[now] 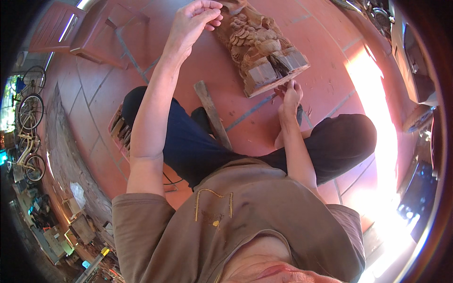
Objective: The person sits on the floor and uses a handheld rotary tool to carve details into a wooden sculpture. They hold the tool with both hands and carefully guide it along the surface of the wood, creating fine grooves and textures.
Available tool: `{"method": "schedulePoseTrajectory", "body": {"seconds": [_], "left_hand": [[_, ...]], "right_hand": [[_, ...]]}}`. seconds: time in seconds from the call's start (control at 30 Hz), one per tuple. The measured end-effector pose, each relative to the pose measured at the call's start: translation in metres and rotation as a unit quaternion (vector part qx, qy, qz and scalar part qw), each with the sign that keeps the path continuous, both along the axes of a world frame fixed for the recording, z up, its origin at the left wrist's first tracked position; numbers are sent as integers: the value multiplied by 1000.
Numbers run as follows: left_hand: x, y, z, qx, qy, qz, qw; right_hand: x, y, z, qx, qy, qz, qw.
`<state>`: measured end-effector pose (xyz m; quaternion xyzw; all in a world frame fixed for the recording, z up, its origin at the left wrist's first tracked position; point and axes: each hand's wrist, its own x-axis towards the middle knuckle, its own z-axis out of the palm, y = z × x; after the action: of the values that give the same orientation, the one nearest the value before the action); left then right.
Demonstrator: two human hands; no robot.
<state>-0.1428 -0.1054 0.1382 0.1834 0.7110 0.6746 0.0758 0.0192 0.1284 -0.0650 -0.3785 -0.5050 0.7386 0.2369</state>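
Observation:
A brown wood carving (257, 45) with dense rounded relief lies on the tiled floor in front of me, its flat pale base end facing me. Beside its far left edge is my left hand (200, 15), raised at arm's length, fingers curled in toward the thumb; whatever they may pinch is too small to make out. At the near right of the base, my right hand (290, 95) has its fingertips closed on the lower edge. Part of these fingers is hidden against the wood. A narrow wooden strip (212, 113) lies between my crossed legs.
Small wood chips dot the red tiles (325, 56) around the carving. A basket of tools (121, 132) sits by my left knee. Farther left are a reddish-brown chair (87, 35), a long rough timber slab (71, 141) and bicycles (31, 113). Bright sunlight crosses the floor at right.

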Motion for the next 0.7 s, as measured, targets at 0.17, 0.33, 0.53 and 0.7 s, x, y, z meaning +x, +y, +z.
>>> {"method": "schedulePoseTrajectory", "body": {"seconds": [0.17, 0.33, 0.53, 0.7], "left_hand": [[-3, -5, 5, 20, 3, 6, 1000], [0, -5, 10, 25, 6, 4, 1000], [-3, -4, 9, 24, 6, -7, 1000], [-1, -2, 12, 22, 6, -13, 1000]], "right_hand": [[28, -12, -3, -175, -102, 113, 973], [9, -13, 13, 29, 0, 13, 999], [-6, -5, 16, 177, -39, 43, 982], [-9, -3, 18, 78, 20, 48, 996]]}}
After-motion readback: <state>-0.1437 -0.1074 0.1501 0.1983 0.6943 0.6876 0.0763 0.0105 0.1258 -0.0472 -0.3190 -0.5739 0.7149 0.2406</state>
